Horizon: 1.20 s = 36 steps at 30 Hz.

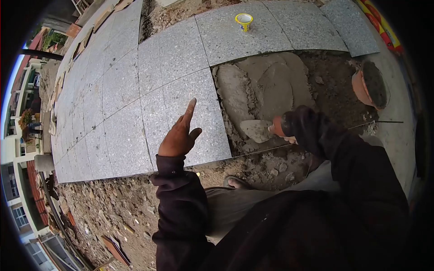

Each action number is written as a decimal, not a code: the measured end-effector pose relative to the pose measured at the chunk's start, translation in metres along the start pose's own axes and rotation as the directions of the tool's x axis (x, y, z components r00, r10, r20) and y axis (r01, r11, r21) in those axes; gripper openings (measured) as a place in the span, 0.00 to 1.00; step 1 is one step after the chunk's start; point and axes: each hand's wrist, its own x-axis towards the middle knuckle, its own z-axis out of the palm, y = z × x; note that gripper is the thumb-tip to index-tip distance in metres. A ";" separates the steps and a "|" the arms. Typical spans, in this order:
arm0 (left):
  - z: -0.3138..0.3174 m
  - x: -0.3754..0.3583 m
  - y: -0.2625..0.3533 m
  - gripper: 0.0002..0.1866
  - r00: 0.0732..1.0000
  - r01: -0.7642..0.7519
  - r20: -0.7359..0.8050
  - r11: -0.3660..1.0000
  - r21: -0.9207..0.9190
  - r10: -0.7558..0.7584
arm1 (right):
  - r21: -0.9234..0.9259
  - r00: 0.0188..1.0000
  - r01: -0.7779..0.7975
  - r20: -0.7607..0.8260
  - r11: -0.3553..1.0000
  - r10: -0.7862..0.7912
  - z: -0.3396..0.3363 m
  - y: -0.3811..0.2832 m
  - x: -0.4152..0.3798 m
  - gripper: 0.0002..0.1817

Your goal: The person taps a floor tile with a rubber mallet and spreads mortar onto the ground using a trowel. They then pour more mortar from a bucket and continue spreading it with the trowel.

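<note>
Over the grey speckled tiles (181, 97) is my left hand (177, 135), its index finger stretched out toward the far side and its thumb apart, holding nothing. My right hand (284, 128) is closed round the handle of a trowel (257, 130). The trowel's blade lies at the near edge of the wet mortar (275, 86), just right of the tile corner. The mortar is spread in a smoothed, ridged patch beside the tile edge. A thin string (266, 149) runs along the near side of the mortar and tiles.
A yellow cup (244, 22) stands on a far tile. An orange bucket (365, 86) sits at the right beside dark soil (327, 83). Rubble (108, 210) covers the near-left ground. One sandalled foot (237, 182) is below the string. Buildings show at the far left.
</note>
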 end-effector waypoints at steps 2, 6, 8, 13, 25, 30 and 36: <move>0.006 0.006 -0.013 0.39 1.000 0.000 0.025 1.000 -0.025 0.000 | 0.080 0.998 0.009 -0.069 0.997 -0.003 -0.024 0.001 0.019 0.25; 0.010 0.018 -0.013 0.32 0.999 0.014 0.034 1.000 0.002 -0.014 | 0.064 0.977 -0.009 -0.214 0.998 0.023 -0.061 -0.021 0.072 0.25; 0.013 0.022 -0.022 0.33 0.996 0.016 0.083 1.000 -0.019 -0.014 | 0.028 0.971 -0.027 -0.237 0.999 0.033 -0.070 -0.034 0.088 0.25; -0.019 0.019 -0.001 0.38 0.480 -0.169 -0.798 0.931 0.323 0.364 | -0.029 0.987 -0.004 -0.161 1.000 -0.001 -0.038 -0.039 0.096 0.25; -0.041 -0.002 0.024 0.36 0.074 -0.306 -0.822 0.798 0.520 0.564 | -0.105 0.993 0.052 0.113 0.993 -0.040 0.105 -0.032 0.062 0.25; -0.040 0.000 0.036 0.36 0.066 -0.394 -0.817 0.767 0.506 0.573 | -0.258 0.981 0.119 0.180 0.959 -0.073 0.130 -0.031 0.055 0.25; -0.039 -0.003 0.059 0.37 0.081 -0.399 -0.802 0.757 0.517 0.591 | -0.469 0.963 0.236 0.230 0.851 -0.140 0.117 -0.022 0.023 0.25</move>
